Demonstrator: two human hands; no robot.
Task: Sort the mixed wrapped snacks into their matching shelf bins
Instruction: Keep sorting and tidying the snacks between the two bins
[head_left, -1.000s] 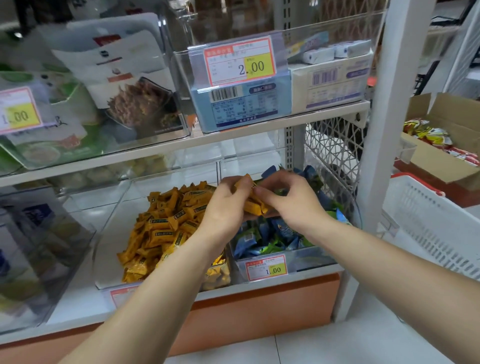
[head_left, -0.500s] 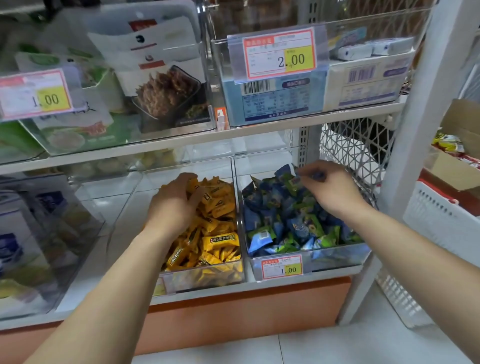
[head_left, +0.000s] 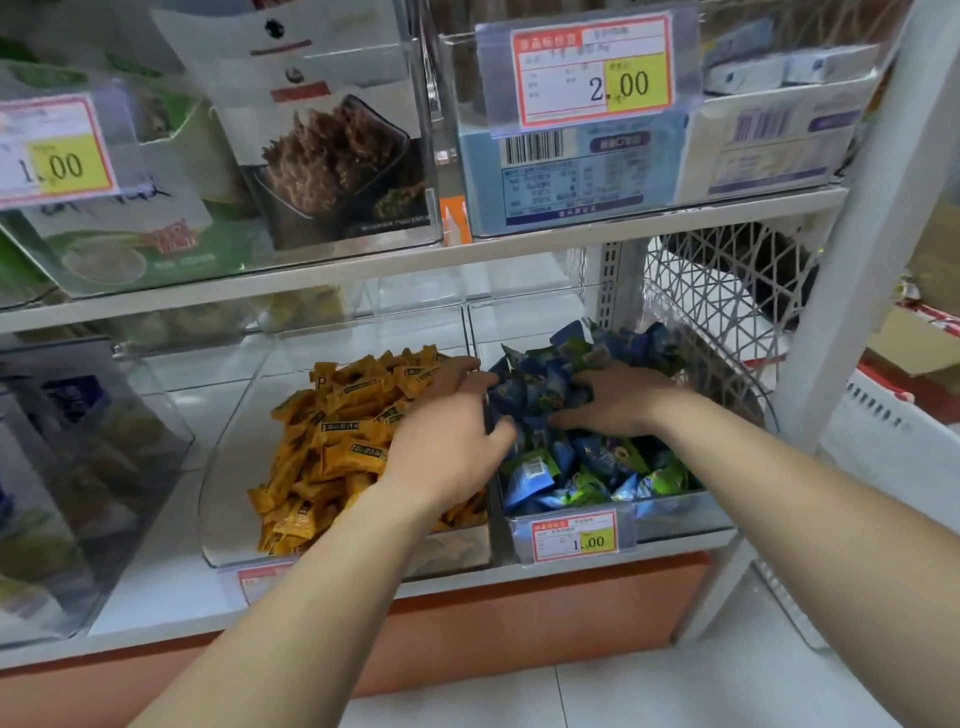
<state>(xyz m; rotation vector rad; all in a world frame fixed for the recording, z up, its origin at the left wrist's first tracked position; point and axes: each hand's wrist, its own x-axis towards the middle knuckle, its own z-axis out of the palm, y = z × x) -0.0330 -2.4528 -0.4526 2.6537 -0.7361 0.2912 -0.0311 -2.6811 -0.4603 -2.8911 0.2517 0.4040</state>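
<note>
among blue snacks (head_left: 597, 460), left hand (head_left: 447, 441), right hand (head_left: 621, 400)

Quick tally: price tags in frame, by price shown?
1.00 tags: 2 (upper left tag, lower right tag)
2.00 tags: 1 (upper right tag)
Price hidden: 1 (lower left tag, only partly visible)
Total: 4

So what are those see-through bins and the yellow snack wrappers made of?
The see-through bins look like rigid clear plastic, glossy: contents show through, edges catch light. The yellow snack wrappers seem thin printed film, crinkled, slightly shiny; possibly foil-lined.
</note>
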